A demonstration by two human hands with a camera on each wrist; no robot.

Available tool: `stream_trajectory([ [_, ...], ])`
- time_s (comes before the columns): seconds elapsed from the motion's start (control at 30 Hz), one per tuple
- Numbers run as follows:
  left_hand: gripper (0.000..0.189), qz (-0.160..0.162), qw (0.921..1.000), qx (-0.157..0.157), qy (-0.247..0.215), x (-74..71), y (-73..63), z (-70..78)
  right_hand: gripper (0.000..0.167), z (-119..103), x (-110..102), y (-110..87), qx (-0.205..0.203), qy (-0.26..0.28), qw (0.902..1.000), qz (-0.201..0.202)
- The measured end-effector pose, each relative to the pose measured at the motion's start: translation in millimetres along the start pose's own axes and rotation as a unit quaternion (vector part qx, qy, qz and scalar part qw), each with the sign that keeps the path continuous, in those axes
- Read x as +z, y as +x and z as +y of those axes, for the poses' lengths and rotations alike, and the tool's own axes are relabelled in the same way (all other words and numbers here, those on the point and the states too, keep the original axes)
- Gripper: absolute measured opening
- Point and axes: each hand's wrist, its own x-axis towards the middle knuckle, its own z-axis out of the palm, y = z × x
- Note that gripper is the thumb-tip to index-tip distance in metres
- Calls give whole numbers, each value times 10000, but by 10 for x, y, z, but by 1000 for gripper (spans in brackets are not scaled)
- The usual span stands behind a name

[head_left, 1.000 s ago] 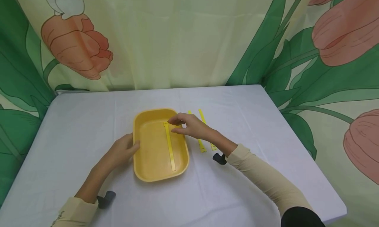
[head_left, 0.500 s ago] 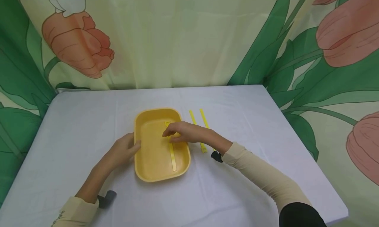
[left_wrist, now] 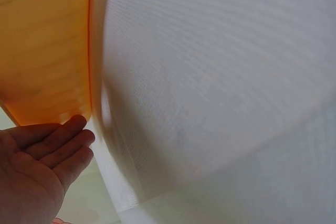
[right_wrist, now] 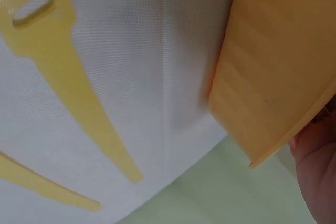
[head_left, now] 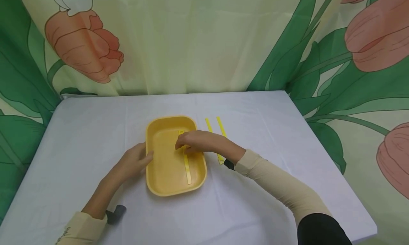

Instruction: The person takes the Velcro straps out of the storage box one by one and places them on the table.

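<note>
A yellow tray (head_left: pixel 166 188) with raised sides rests on the white tabletop. My left hand (head_left: pixel 135 159) holds its left side, the thumb over the rim and the fingers against the outer wall. Inside the tray lies a flat yellow strap (head_left: pixel 187 172), lengthwise. My right hand (head_left: pixel 196 141) reaches over the right rim, fingers bent down across the strap's upper part and thumb apart from them. Whether it grips the strap is hidden, and the right wrist view shows only part of the hand behind the tray wall.
Two more yellow straps lie on the cloth right of the tray; one strap (right_wrist: pixel 79 87) shows a wide slotted head and a tapering tail, the other strap (right_wrist: pixel 47 184) only its tail. A flower-printed curtain (head_left: pixel 191 42) hangs behind the table (head_left: pixel 96 131).
My right hand has come down and slightly left from the strap's top end, its fingers bending lower into the tray. The strap inside and my left hand stay in place.
</note>
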Motion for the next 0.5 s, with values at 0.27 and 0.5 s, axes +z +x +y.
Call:
stream_trajectory([
  [0.27, 48, 81, 9999, 74, 35, 4, 11, -9, 31, -25, 34, 72, 165, -544, 9980, -290],
  [0.5, 48, 102, 9999, 37, 4, 11, 12, -24, 30, -28, 59, 103, 137, -855, 9958, -284],
])
